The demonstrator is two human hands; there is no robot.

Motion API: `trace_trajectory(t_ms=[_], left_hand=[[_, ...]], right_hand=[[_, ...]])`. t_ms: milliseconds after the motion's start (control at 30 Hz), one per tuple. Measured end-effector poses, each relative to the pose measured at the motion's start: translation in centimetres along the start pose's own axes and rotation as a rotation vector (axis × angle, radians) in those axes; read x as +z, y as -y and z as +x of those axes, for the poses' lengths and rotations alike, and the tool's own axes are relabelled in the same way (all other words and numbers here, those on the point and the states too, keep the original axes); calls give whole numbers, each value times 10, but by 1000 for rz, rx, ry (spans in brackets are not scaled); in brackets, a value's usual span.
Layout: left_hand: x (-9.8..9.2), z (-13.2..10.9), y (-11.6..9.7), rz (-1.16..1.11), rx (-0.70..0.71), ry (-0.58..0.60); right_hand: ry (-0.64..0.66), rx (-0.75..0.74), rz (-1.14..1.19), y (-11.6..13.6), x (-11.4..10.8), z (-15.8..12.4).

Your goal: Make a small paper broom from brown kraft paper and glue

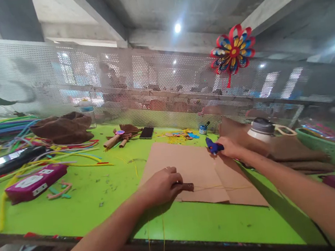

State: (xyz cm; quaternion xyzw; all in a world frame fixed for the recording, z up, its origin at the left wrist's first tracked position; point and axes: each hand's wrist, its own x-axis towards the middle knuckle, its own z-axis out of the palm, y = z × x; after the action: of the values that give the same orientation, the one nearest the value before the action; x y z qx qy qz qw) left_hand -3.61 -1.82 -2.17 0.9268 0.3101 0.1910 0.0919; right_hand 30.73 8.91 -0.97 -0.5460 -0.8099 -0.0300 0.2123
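Observation:
My left hand (162,185) is closed around a short brown rolled tube (188,187), held over the near part of the cardboard sheets (180,160). A thin yellow string (211,188) stretches rightward from near the tube across the cardboard, and strands hang below the table's front edge. My right hand (229,147) is wrapped round a dark blue glue gun (214,146) at the far right part of the cardboard. Its nozzle is hard to make out. The cardboard sheets overlap and lie flat on the green table (109,196).
A phone (147,133), brown paper rolls (117,141), yellow scraps (176,135) and a small blue jar (203,129) lie behind. Purple box (36,182) and colored stems (13,131) are left. Brown cloth (297,151), a lidded bottle (261,129) and a green basket (333,151) stand right.

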Motion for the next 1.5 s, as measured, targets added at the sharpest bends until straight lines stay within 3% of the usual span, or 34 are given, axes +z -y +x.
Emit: trace_trajectory(t_ms=[267,467,567,667,767,867,967,1133,1500], left_hand=[[-1,2,2,-4,-5,10],[-1,3,1,0,-5,20],[0,4,0,1,11,28],[0,6,0,4,15,32],[0,8,-1,27,5,29],[-2,8,-2,37,-18,24],[-6,7,-3,21,-62,41],[-19,2,-2,-27,-152,67],[-29,-2,-6,-16,-30,172]], right_hand=[[75,-61,-22,-14,14,-5],[18,-21,-42,-3,-2,-9],[-33,-2,-34,27,-18,-15],[-15,-91,62,76,-25,-32],[58,-50,274,120,-15,-54],[54,22,352,139,6,-71],[41,22,372,137,16,-79],[58,-11,409,134,12,-82],[102,-132,337,134,9,-86]])
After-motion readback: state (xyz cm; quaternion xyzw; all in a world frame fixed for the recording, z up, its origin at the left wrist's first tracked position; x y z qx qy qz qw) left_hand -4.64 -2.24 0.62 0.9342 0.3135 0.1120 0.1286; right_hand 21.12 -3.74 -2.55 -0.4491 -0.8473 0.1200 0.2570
